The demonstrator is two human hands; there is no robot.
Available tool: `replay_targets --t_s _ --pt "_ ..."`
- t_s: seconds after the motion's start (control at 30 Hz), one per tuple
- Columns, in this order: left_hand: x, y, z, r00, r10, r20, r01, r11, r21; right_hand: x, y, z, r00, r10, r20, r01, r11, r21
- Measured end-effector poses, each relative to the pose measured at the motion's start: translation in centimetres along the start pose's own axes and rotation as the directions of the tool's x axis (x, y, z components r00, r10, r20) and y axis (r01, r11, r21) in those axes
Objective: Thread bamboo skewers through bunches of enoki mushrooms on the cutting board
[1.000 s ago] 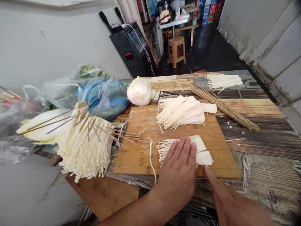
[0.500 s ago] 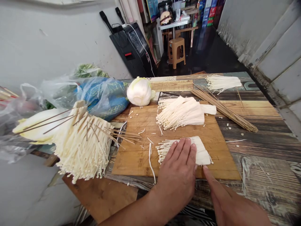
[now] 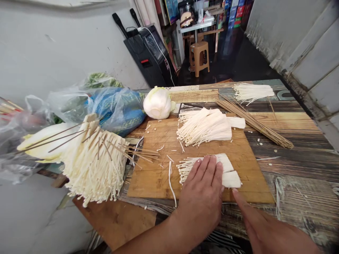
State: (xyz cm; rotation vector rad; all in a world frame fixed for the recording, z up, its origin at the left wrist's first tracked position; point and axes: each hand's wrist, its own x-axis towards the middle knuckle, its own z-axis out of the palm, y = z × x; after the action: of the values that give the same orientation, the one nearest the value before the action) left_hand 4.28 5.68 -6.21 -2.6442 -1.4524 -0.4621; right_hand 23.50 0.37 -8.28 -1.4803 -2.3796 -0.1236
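Near strip [image 3: 231, 180] of the enoki base splits away beneath a flat left hand [image 3: 202, 194]

Half a second ago the base of the enoki bunch [image 3: 224, 163] looked like one slab; now a seam runs through it, and the near strip juts out towards the right. The index fingertip of the right hand [image 3: 265, 225] has shifted slightly rightward along with it, while the left hand has kept its place.

The bunch lies on the cutting board [image 3: 153, 176], under the left hand, caps to the left of the fingers and base to the right. That hand is laid palm down, fingers extended and together, pressing rather than gripping. The right hand points its index finger at the near edge of the strip, just beside it; its other fingers are folded beneath, and whether they grip anything cannot be told.

Left of the left hand, a stray stem [image 3: 171, 183] rests on the board; farther left is a skewered enoki pile [image 3: 95, 169], sticks poking out both sides. Beyond the fingertips sits a loose enoki heap [image 3: 205, 127], with a round cabbage [image 3: 157, 102] farther off to the left. Ahead of the right hand, a bundle of skewers [image 3: 256, 125] lies slantwise on the bench [image 3: 304, 155].
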Motion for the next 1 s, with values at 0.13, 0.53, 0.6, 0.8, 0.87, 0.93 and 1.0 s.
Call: replay_targets --t_s 0.13,0.53,0.6,0.8,0.87,0.93,1.0 --pt "0.0 0.0 0.0 1.0 0.006 -0.014 -0.006 1.0 -0.008 0.7 -0.2 -0.2 0.993 -0.113 0.032 0.116 0.988 -0.104" --pt "0.0 -0.1 0.1 1.0 0.007 -0.003 -0.007 1.0 -0.019 2.4 -1.1 -1.3 0.994 -0.101 -0.032 0.097 0.989 -0.111" --pt "0.0 -0.1 0.0 1.0 0.003 -0.009 -0.003 1.0 -0.015 2.0 -0.8 -1.2 0.994 -0.106 -0.036 0.103 0.991 -0.081" --pt "0.0 -0.1 0.0 1.0 0.004 -0.017 -0.004 1.0 0.001 1.4 -0.1 -0.9 0.991 -0.13 -0.013 0.131 0.991 0.005" --pt "-0.1 -0.2 0.0 1.0 0.009 -0.017 -0.009 1.0 -0.001 1.8 -0.2 -1.1 0.99 -0.139 -0.013 0.138 0.99 -0.019" --pt "-0.1 -0.2 0.1 1.0 0.017 -0.011 -0.017 1.0 -0.005 2.5 -0.3 -1.4 0.989 -0.143 -0.021 0.142 0.989 -0.047" --pt "-0.1 -0.2 0.1 1.0 0.02 -0.011 -0.021 1.0 -0.011 3.1 -0.5 -1.7 0.989 -0.142 -0.03 0.14 0.989 -0.052"
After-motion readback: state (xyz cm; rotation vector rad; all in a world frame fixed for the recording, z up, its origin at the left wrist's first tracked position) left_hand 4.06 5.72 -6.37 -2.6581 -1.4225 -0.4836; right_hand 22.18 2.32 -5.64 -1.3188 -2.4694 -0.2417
